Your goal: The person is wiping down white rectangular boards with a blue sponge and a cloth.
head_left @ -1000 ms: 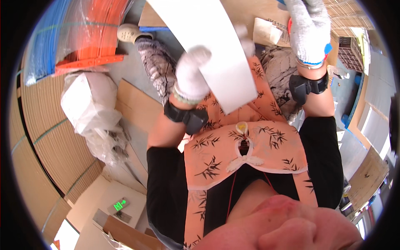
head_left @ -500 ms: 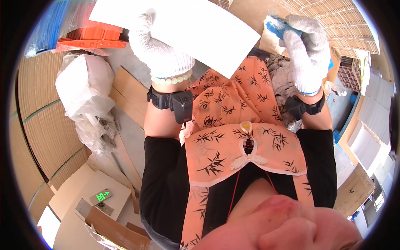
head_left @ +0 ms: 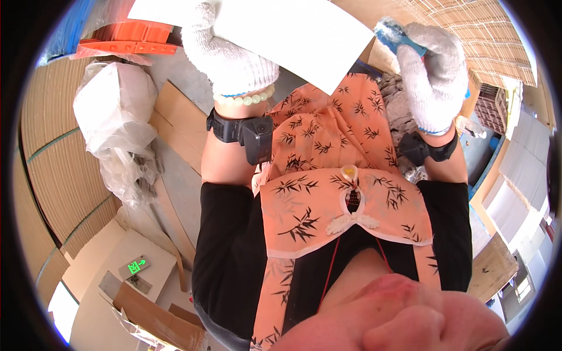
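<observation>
My left hand, in a white knitted glove, grips a large white sheet by its near edge, thumb lying on top. The fingers beneath the sheet are hidden. My right hand, gloved too, is closed in a pinch around a small blue brush-like tool. White flecks cover the tool's frayed tip, which points left and is close to the sheet's right corner. Whether tip and sheet touch, I cannot tell.
Stacked brown cardboard lines the left side, with orange plastic pieces farther off. A bundle of translucent plastic bags lies nearby. More stacked board rises at the far right. An opened carton is at lower left.
The sheet has shifted slightly right and away from me with my left hand. My right hand keeps its pinch on the blue tool, whose tip has turned slightly.
</observation>
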Motion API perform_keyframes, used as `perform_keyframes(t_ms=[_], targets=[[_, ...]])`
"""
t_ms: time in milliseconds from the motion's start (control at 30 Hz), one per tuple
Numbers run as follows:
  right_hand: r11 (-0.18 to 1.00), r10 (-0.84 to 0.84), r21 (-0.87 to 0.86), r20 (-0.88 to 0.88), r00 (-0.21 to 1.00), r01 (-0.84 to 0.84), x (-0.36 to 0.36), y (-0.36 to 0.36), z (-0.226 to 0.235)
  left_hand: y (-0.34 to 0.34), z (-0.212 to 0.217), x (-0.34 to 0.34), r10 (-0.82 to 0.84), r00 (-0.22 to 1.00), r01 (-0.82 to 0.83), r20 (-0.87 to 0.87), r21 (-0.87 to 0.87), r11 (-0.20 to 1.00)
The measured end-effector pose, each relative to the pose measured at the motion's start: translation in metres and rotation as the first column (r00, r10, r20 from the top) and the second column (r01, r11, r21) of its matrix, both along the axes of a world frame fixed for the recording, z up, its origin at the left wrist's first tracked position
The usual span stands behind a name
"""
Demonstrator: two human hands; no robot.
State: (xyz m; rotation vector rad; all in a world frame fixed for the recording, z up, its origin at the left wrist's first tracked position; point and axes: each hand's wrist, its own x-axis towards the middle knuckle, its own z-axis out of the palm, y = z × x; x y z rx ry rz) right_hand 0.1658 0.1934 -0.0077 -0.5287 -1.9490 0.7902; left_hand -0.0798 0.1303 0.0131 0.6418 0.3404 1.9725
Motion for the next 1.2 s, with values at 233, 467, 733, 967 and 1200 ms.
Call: perform_keyframes(t_ms=[233, 467, 733, 967, 1200], targets=[[0.969, -0.007, -0.245, -0.098, 0.995, -0.017, 0.0, -0.002, -0.004, -0.003, -0.005, -0.005, 0.083, 0.996, -0.083, -0.017, -0.039, 0.996], [0.873, 0.014, -0.477, -0.181, 0.983, -0.1, -0.022, -0.026, 0.01, -0.001, -0.007, -0.004, 0.273, 0.957, -0.273, 0.102, -0.014, 0.962], [0.729, -0.047, -0.681, -0.151, 0.987, -0.069, -0.023, -0.026, 0.013, 0.003, 0.004, 0.01, 0.529, 0.848, -0.53, -0.038, -0.034, 0.847], [0.807, -0.096, -0.591, -0.153, 0.984, -0.013, -0.02, -0.024, 0.005, 0.009, 0.003, 0.016, 0.683, 0.725, -0.687, -0.087, -0.139, 0.713], [0.818, -0.091, -0.574, -0.159, 0.983, -0.017, -0.02, -0.025, 0.0, 0.002, -0.01, 0.008, 0.507, 0.861, -0.509, -0.049, -0.062, 0.859]])
